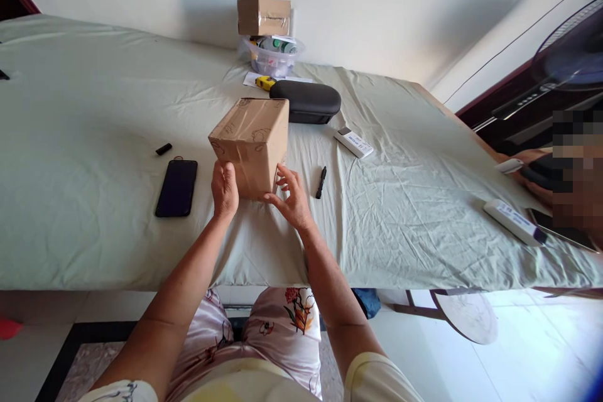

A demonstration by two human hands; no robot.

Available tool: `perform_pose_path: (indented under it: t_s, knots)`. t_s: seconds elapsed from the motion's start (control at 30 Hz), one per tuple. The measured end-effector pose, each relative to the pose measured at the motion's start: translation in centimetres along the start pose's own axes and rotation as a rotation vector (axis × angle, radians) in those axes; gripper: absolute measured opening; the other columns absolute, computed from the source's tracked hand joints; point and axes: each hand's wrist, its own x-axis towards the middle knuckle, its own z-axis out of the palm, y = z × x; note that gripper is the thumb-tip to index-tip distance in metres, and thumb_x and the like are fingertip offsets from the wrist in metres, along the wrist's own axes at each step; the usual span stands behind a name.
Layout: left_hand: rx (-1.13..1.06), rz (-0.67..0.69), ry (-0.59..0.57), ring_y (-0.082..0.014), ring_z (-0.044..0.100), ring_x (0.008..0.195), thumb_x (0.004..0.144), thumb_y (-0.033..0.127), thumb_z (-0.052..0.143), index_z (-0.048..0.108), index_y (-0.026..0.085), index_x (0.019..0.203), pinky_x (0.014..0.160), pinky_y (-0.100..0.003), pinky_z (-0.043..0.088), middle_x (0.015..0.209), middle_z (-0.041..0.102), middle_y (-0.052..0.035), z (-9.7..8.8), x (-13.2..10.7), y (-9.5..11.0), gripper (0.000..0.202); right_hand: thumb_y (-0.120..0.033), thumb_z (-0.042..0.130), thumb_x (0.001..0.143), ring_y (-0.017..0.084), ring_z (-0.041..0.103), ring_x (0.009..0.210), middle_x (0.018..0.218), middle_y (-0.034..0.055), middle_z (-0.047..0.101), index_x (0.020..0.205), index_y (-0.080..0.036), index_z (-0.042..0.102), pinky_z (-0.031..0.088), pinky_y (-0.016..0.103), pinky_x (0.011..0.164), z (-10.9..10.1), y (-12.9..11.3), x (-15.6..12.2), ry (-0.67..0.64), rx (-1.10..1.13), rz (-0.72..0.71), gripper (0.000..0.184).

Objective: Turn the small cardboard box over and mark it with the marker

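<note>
A taped brown cardboard box (252, 157) with dark pen scribbles on its top stands at the middle of the table, turned slightly. My left hand (225, 191) presses its left side, the thumb lying along the front face. Around the lower right corner, my right hand (293, 198) has its thumb at the front and bent fingers at the side. A black pen (321, 182) lies just right of that hand. Left of the box are a black phone (176, 188) and a small black cap-like piece (164, 149).
Behind the box lie a black hard case (306, 100) and a yellow tool (265, 83). A plastic tub (273, 64) carries another carton (264, 16) by the wall. White packs (354, 142) rest to the right. A person sits at the right edge near a fan (575, 44).
</note>
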Motion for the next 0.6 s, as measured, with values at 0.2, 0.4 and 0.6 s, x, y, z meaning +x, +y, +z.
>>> perform_pose_path:
  t_s: [0.2, 0.4, 0.6]
  knots:
    - [0.004, -0.046, 0.093, -0.0261, 0.071, 0.120, 0.098, 0.084, 0.039, 0.055, 0.020, 0.131, 0.104, -0.039, 0.057, 0.128, 0.070, -0.0148, -0.1, 0.4, -0.7, 0.074, -0.037, 0.081, 0.091, 0.023, 0.067, 0.109, 0.145, 0.0124, 0.055, 0.167, -0.041, 0.037, 0.065, 0.044, 0.094, 0.3, 0.7, -0.2, -0.125, -0.107, -0.024, 0.088]
    - [-0.147, -0.157, -0.027, -0.0317, 0.064, 0.137, 0.092, 0.088, 0.048, 0.047, 0.022, 0.146, 0.115, -0.046, 0.051, 0.142, 0.066, -0.0182, 0.1, 0.0, 0.1, 0.085, -0.035, 0.076, 0.095, 0.020, 0.070, 0.099, 0.140, 0.0120, 0.057, 0.171, -0.041, 0.027, 0.067, 0.043, 0.090, 0.7, 0.5, -0.3, -0.164, -0.196, 0.067, 0.091]
    - [-0.203, -0.089, -0.228, -0.0361, 0.029, 0.166, 0.073, 0.075, 0.084, 0.005, 0.025, 0.170, 0.134, -0.052, 0.029, 0.178, 0.022, -0.0225, 1.0, -1.1, 1.1, 0.135, -0.039, 0.074, 0.096, 0.019, 0.071, 0.091, 0.137, 0.0118, 0.061, 0.170, -0.044, 0.029, 0.068, 0.038, 0.078, 1.0, 0.5, -0.5, -0.117, -0.155, 0.112, 0.086]
